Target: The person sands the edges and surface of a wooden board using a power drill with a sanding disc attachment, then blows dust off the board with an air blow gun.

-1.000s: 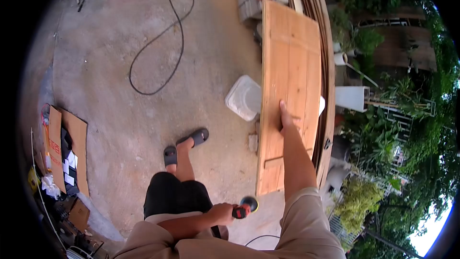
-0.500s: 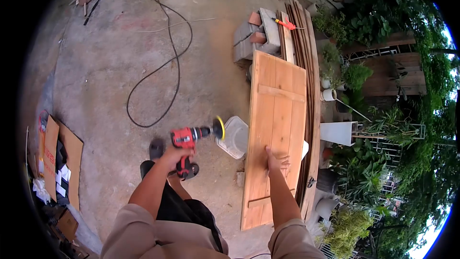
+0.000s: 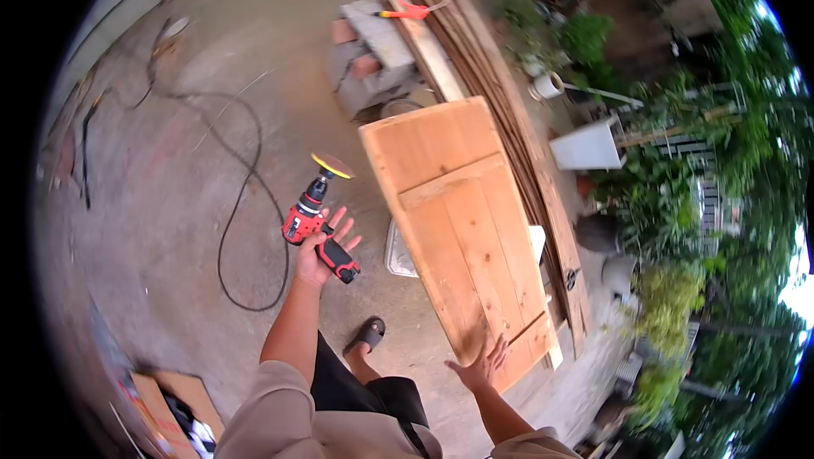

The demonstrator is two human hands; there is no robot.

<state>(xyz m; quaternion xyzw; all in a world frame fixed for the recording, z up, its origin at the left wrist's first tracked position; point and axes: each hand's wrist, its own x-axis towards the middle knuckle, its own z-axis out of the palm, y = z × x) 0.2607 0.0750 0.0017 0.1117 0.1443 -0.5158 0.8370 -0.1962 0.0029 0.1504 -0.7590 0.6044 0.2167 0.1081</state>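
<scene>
Several long planks (image 3: 509, 103) run along the right; just left of them is the wooden panel (image 3: 462, 221), its far end toward the concrete blocks (image 3: 381, 39). Left of it, the red drill (image 3: 298, 223) sits in the left hand (image 3: 314, 262), thumb over the handle, fingers splayed. The right hand (image 3: 482, 367) spreads, grasping nothing, at the panel's near end. The drill's disc (image 3: 332, 165) stands apart from the wood — repositioning seems the step, and the next move likely calls for a fuller grip.

Drill (image 3: 303, 221) in left hand (image 3: 314, 265), plastic-cased; right of this grip, board (image 3: 468, 234) of smooth, knotted wood; beneath, floor (image 3: 174, 238) of rough, matt concrete.
</scene>
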